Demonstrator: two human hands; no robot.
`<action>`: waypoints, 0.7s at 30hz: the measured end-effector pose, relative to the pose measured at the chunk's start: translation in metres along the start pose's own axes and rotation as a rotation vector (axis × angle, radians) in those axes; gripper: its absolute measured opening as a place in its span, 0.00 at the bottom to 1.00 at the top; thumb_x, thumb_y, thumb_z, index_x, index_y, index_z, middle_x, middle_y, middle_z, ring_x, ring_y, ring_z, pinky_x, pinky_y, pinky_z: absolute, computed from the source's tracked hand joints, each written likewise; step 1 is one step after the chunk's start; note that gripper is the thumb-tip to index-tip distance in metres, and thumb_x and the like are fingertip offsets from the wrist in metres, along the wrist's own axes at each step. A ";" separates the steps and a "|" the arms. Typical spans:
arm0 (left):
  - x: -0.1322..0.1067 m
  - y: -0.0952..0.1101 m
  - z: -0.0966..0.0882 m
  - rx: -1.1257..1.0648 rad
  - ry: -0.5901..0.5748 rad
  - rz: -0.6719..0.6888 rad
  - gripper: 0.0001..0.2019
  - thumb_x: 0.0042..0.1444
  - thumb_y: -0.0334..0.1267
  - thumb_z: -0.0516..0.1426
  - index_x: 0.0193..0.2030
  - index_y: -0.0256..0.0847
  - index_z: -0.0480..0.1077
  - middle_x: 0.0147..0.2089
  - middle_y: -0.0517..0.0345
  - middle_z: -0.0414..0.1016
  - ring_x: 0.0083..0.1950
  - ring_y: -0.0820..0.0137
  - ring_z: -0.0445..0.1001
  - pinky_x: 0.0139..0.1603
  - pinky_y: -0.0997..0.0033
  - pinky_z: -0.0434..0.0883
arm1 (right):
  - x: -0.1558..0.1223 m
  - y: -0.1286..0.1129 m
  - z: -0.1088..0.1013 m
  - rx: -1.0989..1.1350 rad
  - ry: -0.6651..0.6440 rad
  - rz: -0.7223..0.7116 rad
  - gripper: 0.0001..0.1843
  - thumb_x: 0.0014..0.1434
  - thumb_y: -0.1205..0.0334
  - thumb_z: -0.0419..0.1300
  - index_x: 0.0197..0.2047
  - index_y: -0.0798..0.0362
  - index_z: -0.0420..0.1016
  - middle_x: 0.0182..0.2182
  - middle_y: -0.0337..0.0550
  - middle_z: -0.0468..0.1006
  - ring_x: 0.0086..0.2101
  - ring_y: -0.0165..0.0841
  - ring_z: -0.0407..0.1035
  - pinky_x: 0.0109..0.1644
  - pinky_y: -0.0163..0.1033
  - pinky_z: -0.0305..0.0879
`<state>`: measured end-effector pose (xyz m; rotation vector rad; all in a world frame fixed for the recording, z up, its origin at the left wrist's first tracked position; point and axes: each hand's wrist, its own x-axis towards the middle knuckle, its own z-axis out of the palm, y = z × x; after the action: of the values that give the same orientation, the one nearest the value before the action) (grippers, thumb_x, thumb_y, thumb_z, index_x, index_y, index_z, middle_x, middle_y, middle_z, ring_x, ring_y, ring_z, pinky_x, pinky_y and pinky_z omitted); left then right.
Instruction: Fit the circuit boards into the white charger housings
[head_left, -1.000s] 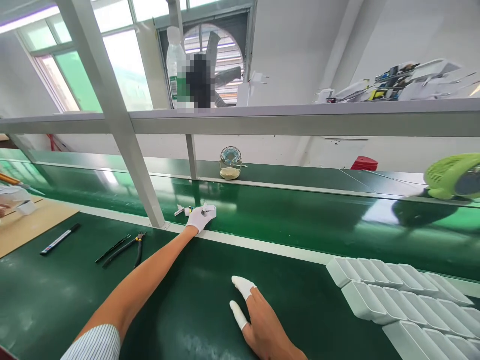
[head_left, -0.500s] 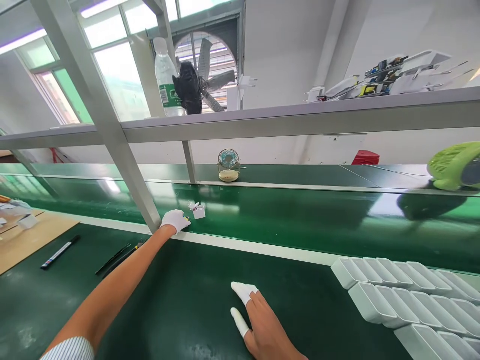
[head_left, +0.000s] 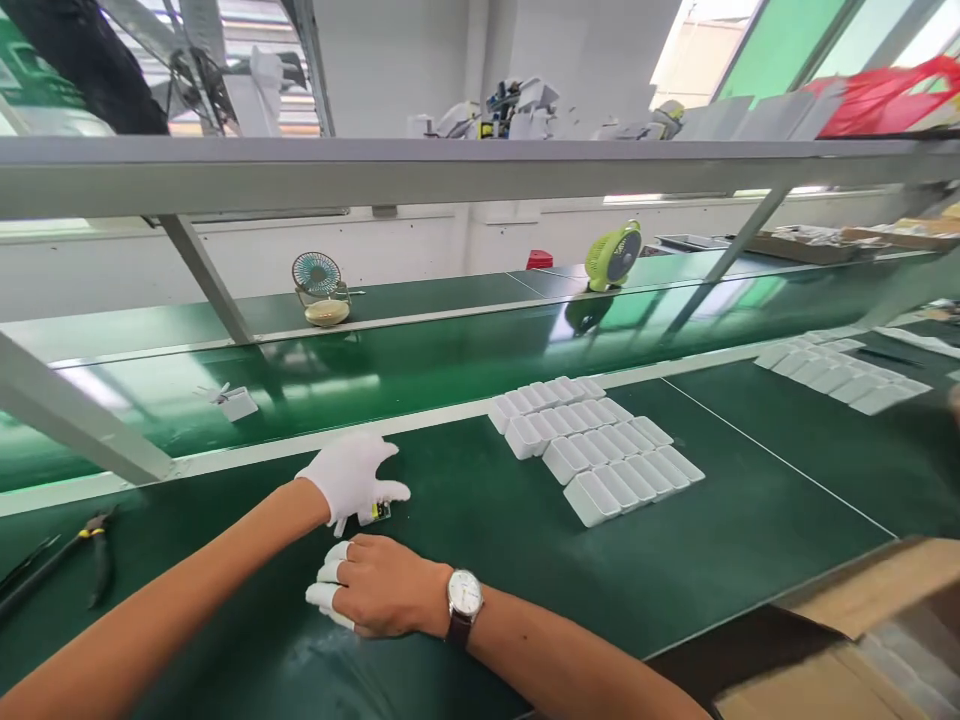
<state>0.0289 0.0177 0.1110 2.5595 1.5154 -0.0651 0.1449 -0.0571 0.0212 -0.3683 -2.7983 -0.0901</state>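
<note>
My left hand [head_left: 352,480], in a white glove, is over the green work table with thumb and a finger pointing right, apart. Beneath its palm shows a small white part with a yellow and black component [head_left: 380,511], which the hand's other fingers seem to grip. Close below is my right hand [head_left: 382,585], white finger cots on its fingertips and a watch [head_left: 464,594] on the wrist. Its fingers are bent and close together; anything inside them is hidden. A small white box-like piece with prongs [head_left: 238,403] lies on the green belt beyond.
Rows of white trays [head_left: 600,440] stand right of my hands, with more trays [head_left: 840,370] farther right. Pliers [head_left: 97,540] lie at left. An open cardboard box [head_left: 877,590] is at lower right. A shelf beam [head_left: 450,180] crosses above; fans stand behind the belt.
The view has turned right. My left hand has come back from the belt's edge with the small yellow-and-black part. My right hand has moved beside it, its fingers now bent together.
</note>
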 end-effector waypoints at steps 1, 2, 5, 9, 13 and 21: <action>0.008 0.013 -0.007 -0.025 0.033 0.033 0.29 0.57 0.55 0.59 0.60 0.39 0.72 0.53 0.44 0.78 0.55 0.52 0.76 0.55 0.57 0.71 | -0.001 -0.001 -0.003 -0.006 -0.029 -0.002 0.06 0.65 0.60 0.60 0.42 0.52 0.75 0.35 0.41 0.78 0.36 0.34 0.70 0.40 0.40 0.64; 0.016 0.026 -0.012 -0.064 0.054 0.077 0.27 0.60 0.53 0.57 0.62 0.41 0.70 0.53 0.47 0.78 0.55 0.54 0.76 0.55 0.59 0.71 | -0.001 -0.001 -0.005 -0.012 -0.054 -0.004 0.06 0.64 0.60 0.60 0.39 0.53 0.76 0.34 0.41 0.78 0.35 0.34 0.70 0.41 0.40 0.64; 0.041 0.066 -0.021 -0.112 0.017 0.222 0.27 0.61 0.50 0.58 0.65 0.48 0.66 0.51 0.53 0.79 0.51 0.58 0.78 0.49 0.64 0.73 | -0.003 0.001 -0.011 -0.016 -0.062 -0.012 0.05 0.64 0.62 0.60 0.39 0.53 0.76 0.34 0.41 0.79 0.33 0.34 0.69 0.40 0.41 0.64; 0.077 0.113 -0.016 -0.062 -0.097 0.322 0.29 0.61 0.52 0.56 0.69 0.51 0.60 0.50 0.54 0.79 0.47 0.59 0.80 0.43 0.66 0.73 | -0.007 0.007 -0.011 0.023 -0.012 -0.024 0.07 0.65 0.66 0.57 0.42 0.52 0.76 0.33 0.41 0.80 0.33 0.34 0.70 0.40 0.41 0.66; 0.109 0.140 -0.010 -0.045 -0.165 0.308 0.26 0.63 0.50 0.54 0.66 0.47 0.63 0.49 0.51 0.80 0.44 0.60 0.81 0.43 0.65 0.74 | -0.013 0.014 -0.005 0.042 0.001 0.017 0.10 0.64 0.69 0.55 0.32 0.52 0.75 0.36 0.44 0.82 0.39 0.37 0.73 0.42 0.43 0.68; 0.121 0.143 -0.005 -0.047 -0.156 0.292 0.12 0.65 0.40 0.52 0.44 0.43 0.76 0.45 0.51 0.81 0.44 0.60 0.80 0.42 0.64 0.73 | -0.015 0.021 -0.010 0.220 0.214 0.138 0.21 0.65 0.71 0.48 0.58 0.53 0.71 0.58 0.50 0.75 0.59 0.42 0.66 0.56 0.47 0.68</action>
<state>0.2121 0.0559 0.1182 2.6379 1.0667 -0.1845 0.1675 -0.0412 0.0264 -0.4659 -2.5317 0.1968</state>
